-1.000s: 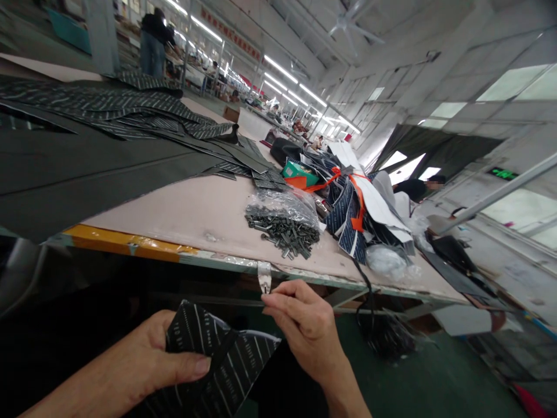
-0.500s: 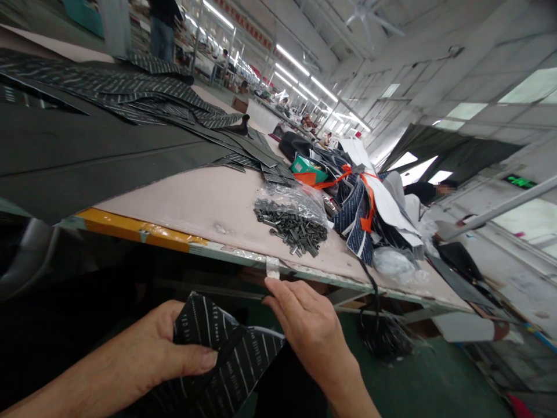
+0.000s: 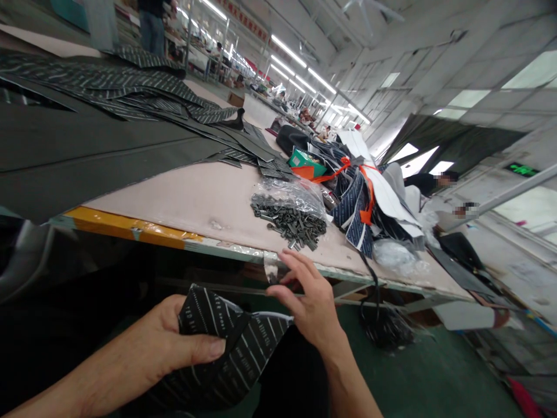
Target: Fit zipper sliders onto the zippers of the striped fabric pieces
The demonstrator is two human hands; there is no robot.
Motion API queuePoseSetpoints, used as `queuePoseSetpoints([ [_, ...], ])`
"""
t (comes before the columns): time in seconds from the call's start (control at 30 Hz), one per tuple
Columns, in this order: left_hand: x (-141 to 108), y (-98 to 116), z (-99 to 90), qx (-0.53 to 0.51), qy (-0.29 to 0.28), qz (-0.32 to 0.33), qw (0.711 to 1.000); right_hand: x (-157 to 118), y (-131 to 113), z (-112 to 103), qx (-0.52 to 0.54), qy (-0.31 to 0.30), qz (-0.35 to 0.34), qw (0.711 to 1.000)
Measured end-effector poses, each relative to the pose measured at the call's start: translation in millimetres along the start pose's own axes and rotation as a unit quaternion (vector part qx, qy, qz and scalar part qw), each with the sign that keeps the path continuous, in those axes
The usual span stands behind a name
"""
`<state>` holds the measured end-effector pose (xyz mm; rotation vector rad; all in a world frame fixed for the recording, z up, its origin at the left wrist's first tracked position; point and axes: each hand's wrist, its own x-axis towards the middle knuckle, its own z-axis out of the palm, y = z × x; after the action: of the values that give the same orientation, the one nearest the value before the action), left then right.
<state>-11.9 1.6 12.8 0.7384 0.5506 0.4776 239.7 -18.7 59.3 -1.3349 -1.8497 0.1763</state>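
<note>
My left hand [image 3: 167, 342] grips a folded black fabric piece [image 3: 250, 351] printed with pale diagonal stripes and lettering, its thumb pressed on top. A narrow black strap [image 3: 230, 339] crosses that piece. My right hand [image 3: 311, 302] is open, thumb and fingers apart, just beyond the fabric's pointed corner. Close to its fingertips, a short pale strip of tape [image 3: 270, 266] hangs from the table's front edge; whether the fingers touch it I cannot tell. Behind, small dark metal pieces [image 3: 296, 226] spill from a clear plastic bag [image 3: 289, 193] on the table.
Dark sheets [image 3: 96, 145] and striped fabric pieces [image 3: 143, 90] cover the table's left side. A green box [image 3: 304, 162], orange ribbon [image 3: 369, 197] and bundled navy fabric [image 3: 354, 215] lie at the right. Black cords [image 3: 385, 325] hang below the table [image 3: 174, 194]. Other people stand farther off.
My right hand's fingers have spread from a pinch at the tape and lifted slightly. The tape now hangs curled. My left hand and the fabric have shifted slightly right.
</note>
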Motion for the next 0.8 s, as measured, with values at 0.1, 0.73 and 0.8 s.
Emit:
queuePoseSetpoints([
  [0.1, 4.1, -3.1, 4.3, 0.006, -0.017, 0.005, 1.0, -25.0, 0.1, 2.6, 0.239, 0.065, 0.16, 0.955],
  [0.73, 31.2, -7.1, 47.0, 0.101, 0.157, 0.024, 0.982, -81.9, -33.4, 35.0, 0.13, 0.133, 0.001, 0.983],
  [0.8, 33.6, -10.2, 46.3, 0.056, 0.177, -0.004, 0.983, -82.3, -35.4, 33.8, 0.064, 0.115, -0.07, 0.989],
])
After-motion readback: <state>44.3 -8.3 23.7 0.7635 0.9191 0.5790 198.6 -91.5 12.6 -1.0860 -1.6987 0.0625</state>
